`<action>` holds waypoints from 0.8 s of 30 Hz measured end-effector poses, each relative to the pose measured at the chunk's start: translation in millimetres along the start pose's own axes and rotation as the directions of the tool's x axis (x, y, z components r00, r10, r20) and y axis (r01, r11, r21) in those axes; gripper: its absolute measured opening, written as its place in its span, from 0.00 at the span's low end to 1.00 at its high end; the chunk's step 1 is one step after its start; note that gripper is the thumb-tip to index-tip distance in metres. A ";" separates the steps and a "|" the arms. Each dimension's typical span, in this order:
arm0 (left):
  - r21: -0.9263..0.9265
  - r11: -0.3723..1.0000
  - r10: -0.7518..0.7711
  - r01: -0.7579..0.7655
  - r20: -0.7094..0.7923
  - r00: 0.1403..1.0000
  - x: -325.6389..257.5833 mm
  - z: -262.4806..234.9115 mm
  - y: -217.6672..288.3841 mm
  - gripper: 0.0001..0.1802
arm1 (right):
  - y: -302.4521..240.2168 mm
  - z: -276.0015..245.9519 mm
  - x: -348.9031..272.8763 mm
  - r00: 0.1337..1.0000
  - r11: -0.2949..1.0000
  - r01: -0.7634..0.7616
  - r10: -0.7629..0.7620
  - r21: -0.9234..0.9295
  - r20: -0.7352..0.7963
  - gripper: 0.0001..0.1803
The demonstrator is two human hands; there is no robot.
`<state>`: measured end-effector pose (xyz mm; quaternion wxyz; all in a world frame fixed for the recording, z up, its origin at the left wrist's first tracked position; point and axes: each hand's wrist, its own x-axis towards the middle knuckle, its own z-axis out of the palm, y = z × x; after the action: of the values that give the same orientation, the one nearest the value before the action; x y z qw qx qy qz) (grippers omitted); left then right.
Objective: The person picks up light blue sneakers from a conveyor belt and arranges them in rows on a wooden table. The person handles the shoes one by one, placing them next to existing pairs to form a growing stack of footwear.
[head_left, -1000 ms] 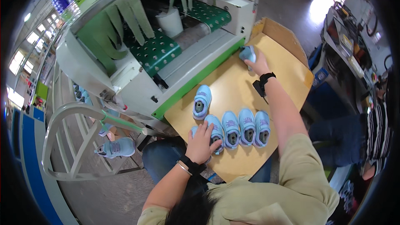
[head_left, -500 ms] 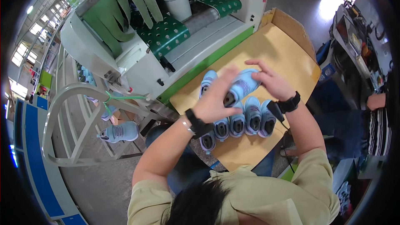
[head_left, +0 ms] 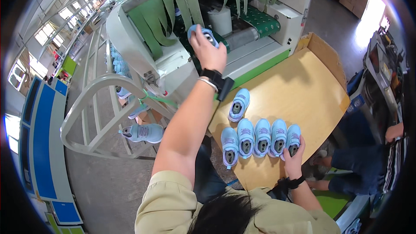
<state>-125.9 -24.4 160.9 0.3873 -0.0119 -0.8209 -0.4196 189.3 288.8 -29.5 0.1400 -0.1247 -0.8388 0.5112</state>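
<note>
My left hand [head_left: 209, 51] reaches out over the machine's green belt, its fingers around a light blue sneaker [head_left: 209, 37] that it partly hides. Down at the near right, my right hand [head_left: 294, 161] grips the heel end of another light blue sneaker [head_left: 293, 136], the rightmost in a row on the tan board. Several matching sneakers [head_left: 262, 135] stand side by side to its left, heels toward me, with dark inserts in their openings. One more sneaker [head_left: 239, 104] sits by itself beyond the row's left end.
Green strips [head_left: 184, 6] hang over the mouth of the machine, and a white cylinder [head_left: 220, 21] stands by the perforated belt [head_left: 262, 22]. A metal rack [head_left: 93, 87] at left holds a sneaker [head_left: 145, 133]. A cardboard flap [head_left: 326, 58] edges the tan board [head_left: 299, 86]. Someone stands at right.
My left hand has moved forward and left from above the board to the belt, carrying a sneaker. My right hand has left the lifted sneaker and come down onto the row's rightmost one.
</note>
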 end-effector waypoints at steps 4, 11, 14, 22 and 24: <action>-0.152 0.988 0.027 -0.016 0.072 0.997 1.8 -13.3 3.9 0.55 | -1.4 -26.3 35.1 0.988 0.963 -0.125 0.143 0.238 -0.062 0.43; 0.007 0.994 0.057 -0.111 0.826 0.561 -203.5 -92.0 29.2 0.49 | -174.9 -3.4 206.4 0.890 0.837 0.456 -0.423 0.303 -0.170 0.37; 0.118 0.947 0.001 -0.298 0.929 0.369 -249.7 -109.0 27.7 0.51 | -262.4 48.6 303.0 0.719 0.676 0.694 -0.670 0.249 -0.183 0.33; 0.158 0.855 0.052 -0.493 0.921 0.386 -264.1 -95.6 31.7 0.51 | -226.9 146.5 420.6 0.817 0.767 0.487 -0.570 -0.418 -0.095 0.46; 0.180 0.863 0.036 -0.472 0.910 0.412 -271.1 -98.8 26.5 0.50 | -210.8 162.2 386.9 0.804 0.771 0.502 -0.583 -0.392 -0.118 0.43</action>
<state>134.7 6.7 38.3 -0.0431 -0.2743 -0.9552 -0.1023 -243.1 197.6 129.0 0.3559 0.0432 -0.8917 0.2762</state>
